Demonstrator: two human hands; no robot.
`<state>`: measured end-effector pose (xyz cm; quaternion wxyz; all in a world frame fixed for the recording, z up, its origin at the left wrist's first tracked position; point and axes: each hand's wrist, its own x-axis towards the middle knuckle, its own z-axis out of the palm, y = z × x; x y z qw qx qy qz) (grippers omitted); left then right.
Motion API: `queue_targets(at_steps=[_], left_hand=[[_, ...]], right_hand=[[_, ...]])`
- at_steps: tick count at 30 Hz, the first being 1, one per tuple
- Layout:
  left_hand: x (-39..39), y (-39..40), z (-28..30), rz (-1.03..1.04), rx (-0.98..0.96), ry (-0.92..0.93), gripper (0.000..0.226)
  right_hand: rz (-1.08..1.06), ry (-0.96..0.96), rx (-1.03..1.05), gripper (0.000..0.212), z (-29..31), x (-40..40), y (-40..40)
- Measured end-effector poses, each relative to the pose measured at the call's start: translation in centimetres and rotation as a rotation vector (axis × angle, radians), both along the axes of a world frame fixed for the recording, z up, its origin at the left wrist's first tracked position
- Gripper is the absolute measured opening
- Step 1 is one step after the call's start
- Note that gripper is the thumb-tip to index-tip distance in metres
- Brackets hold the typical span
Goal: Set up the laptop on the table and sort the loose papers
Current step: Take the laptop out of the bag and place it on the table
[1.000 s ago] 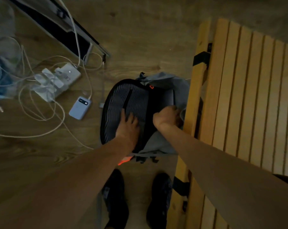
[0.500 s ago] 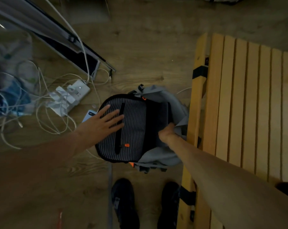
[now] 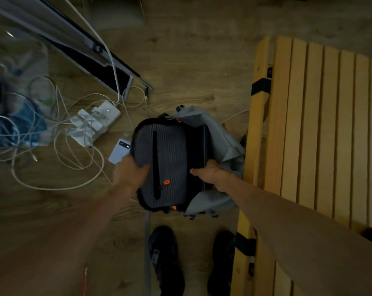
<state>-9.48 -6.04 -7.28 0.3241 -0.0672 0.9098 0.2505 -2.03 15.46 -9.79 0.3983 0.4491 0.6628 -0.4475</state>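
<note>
Laptop sits dark inside the open grey backpack on the floor, beside the slatted tabletop. Your right hand grips its near edge; your left hand clutches the backpack's striped front panel.

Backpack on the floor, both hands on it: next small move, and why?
Probably draw the dark slab up out of the opened backpack. The right hand already grips its near edge in the open compartment, the left hand holds the striped front panel aside, and the slatted table stands just right.
</note>
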Motion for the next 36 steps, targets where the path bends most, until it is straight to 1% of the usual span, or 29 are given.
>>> queue_targets(at_steps=[2,4,5,6,8,11,13,16,18,21,23,25,26,28,31,32,34,36], left_hand=[[0.9,1.7,2.0,-0.087,0.024,0.037,0.030],[1.5,3.1,4.3,-0.164,0.115,0.065,0.013],[1.8,3.7,5.3,-0.196,0.142,0.082,0.009],[2.0,4.0,6.1,-0.227,0.149,0.103,0.010],[2.0,4.4,7.3,-0.276,0.120,0.143,0.012],[1.9,3.9,7.5,-0.270,0.060,0.175,0.007],[2.0,3.6,7.0,-0.210,0.059,0.157,0.008],[3.0,3.9,7.3,-0.088,0.087,0.102,0.014],[4.2,4.3,7.7,-0.041,0.068,0.007,0.014],[5.6,4.6,7.7,-0.035,0.058,-0.173,0.015],[6.1,5.3,7.8,0.032,0.135,-0.306,0.017],[6.9,6.8,9.4,0.189,0.325,-0.467,0.020],[7.5,7.8,10.2,0.248,0.373,-0.508,0.024],[8.6,8.8,10.7,0.299,0.386,-0.515,0.026],[9.6,9.9,13.0,0.413,0.339,-0.429,0.009],[9.8,10.3,14.1,0.458,0.355,-0.413,0.015],[9.7,11.3,16.6,0.612,0.458,-0.394,0.023],[9.3,12.9,19.0,0.635,0.516,-0.353,0.028]], right_hand=[[0.047,0.006,0.099,0.058,0.3,0.4,-0.8],[0.077,0.066,0.232,0.040,0.5,0.6,-1.8],[0.093,0.107,0.276,0.033,0.9,0.4,-2.5],[0.126,0.134,0.302,0.029,1.6,0.1,-3.3],[0.198,0.160,0.320,0.026,3.3,-0.6,-4.4],[0.298,0.216,0.347,0.021,6.7,-1.4,-5.2],[0.314,0.258,0.351,0.018,9.1,-1.3,-4.5],[0.303,0.342,0.339,0.025,14.0,-0.9,-1.9],[0.326,0.358,0.346,0.027,17.8,-0.7,0.7],[0.352,0.403,0.361,0.025,23.6,-1.2,5.0],[0.352,0.438,0.323,0.022,27.5,-1.9,7.8],[0.348,0.470,0.286,0.017,31.6,-2.2,10.5],[0.319,0.497,0.258,0.016,33.6,-1.9,11.9],[0.241,0.554,0.182,0.017,36.0,-1.5,14.0],[0.192,0.637,0.103,0.019,38.7,0.5,17.0],[0.178,0.649,0.080,0.020,39.2,1.3,18.0],[0.135,0.648,0.034,0.017,40.0,3.2,19.7],[0.082,0.634,-0.015,0.014,40.5,5.4,21.3]])
